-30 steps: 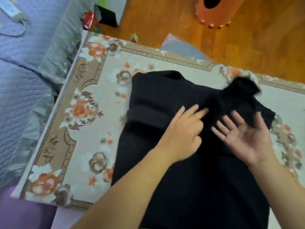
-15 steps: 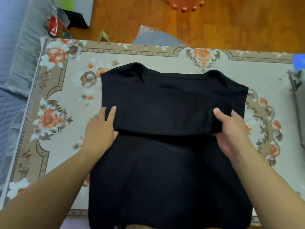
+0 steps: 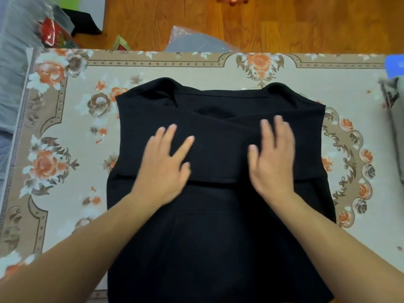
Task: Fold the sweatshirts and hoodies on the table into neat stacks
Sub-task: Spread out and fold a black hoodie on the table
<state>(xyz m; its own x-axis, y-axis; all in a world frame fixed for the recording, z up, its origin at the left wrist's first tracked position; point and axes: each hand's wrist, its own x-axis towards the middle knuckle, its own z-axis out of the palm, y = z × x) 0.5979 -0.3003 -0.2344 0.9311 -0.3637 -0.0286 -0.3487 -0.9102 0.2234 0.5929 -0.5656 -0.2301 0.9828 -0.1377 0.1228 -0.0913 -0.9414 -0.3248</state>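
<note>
A floral cloth (image 3: 196,71) covers the surface. Beyond its far edge, a clear plastic bag (image 3: 196,43) lies on the wooden floor (image 3: 306,25); red packaging (image 3: 49,31) sits past the far-left corner.

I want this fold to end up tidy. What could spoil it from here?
The black hoodie hangs over the near edge of the floral tablecloth, so its weight may drag the fold askew. The left hand and right hand press only the middle, so the crossed sleeves' outer ends could spring up.

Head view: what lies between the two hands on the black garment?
Only black garment: the folded-over band spans the gap between left hand and right hand; nothing else shows there.
</note>
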